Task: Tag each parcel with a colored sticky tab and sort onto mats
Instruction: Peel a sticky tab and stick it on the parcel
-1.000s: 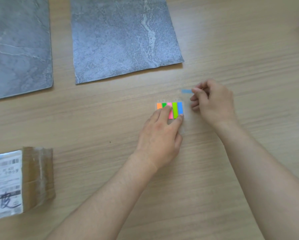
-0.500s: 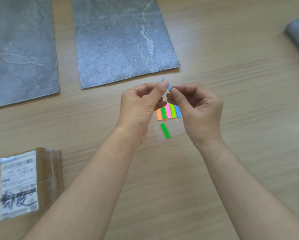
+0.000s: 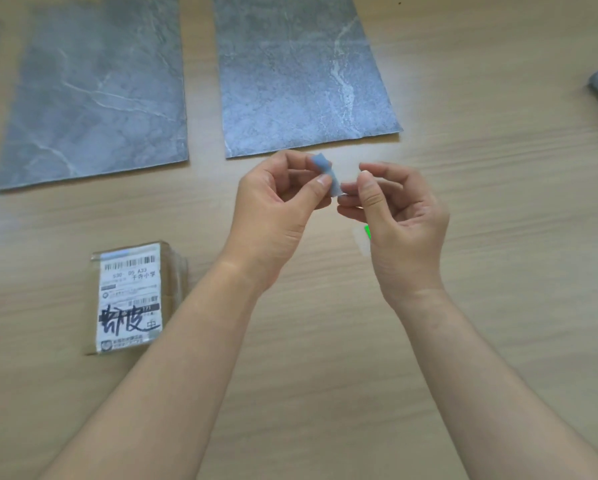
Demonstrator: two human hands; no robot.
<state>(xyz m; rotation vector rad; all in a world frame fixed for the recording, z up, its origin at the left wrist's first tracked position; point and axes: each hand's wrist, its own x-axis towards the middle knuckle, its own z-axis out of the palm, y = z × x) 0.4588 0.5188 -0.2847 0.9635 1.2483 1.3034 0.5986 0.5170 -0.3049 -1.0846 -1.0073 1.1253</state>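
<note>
Single head-worn wide-angle view, forward and steeply down, close above the wooden table (image 3: 498, 81).

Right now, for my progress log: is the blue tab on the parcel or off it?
Off. The left hand pinches the blue tab in the air; the parcel lies apart on the table.
</note>
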